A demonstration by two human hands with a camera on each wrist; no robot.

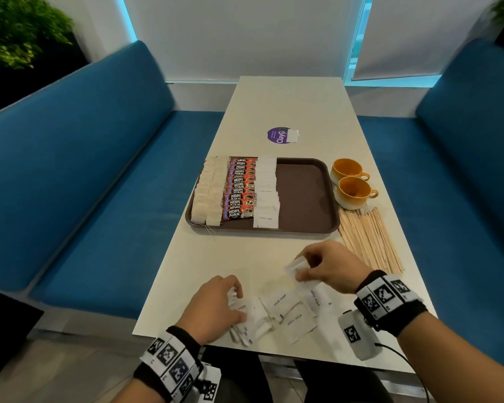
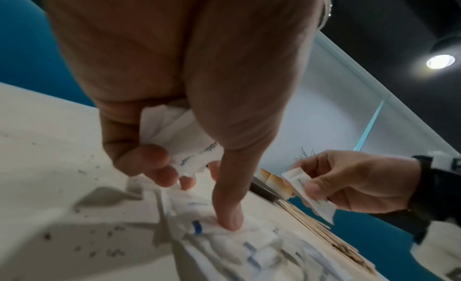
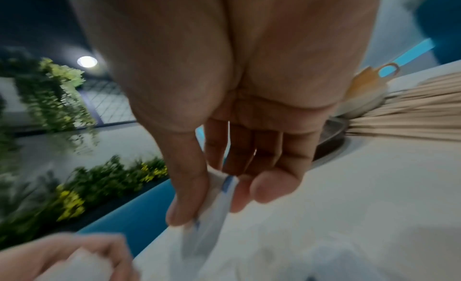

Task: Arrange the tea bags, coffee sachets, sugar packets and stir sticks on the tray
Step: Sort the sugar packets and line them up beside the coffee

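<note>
Left hand (image 1: 216, 308) gripping a bunch of sugar packets (image 2: 182, 139), thumb pressed on the loose packets (image 1: 285, 312) at the near table (image 1: 288, 106) edge. Right hand (image 1: 329, 267) pinching one packet (image 1: 296, 266) just above them. On the brown tray (image 1: 306, 193): tea bags (image 1: 210, 193) left, coffee sachets (image 1: 239, 189), sugar row (image 1: 266, 190). Stir sticks (image 1: 370, 237) right of tray, near two cups (image 1: 351, 183).

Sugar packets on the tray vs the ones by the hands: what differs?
The sugar packets on the tray lie in one neat overlapping column beside the coffee sachets; the loose sugar packets are scattered at mixed angles on the table. The tray ones are untouched; the left hand and right hand each hold loose ones. Both are white, labelled "white sugar".
</note>
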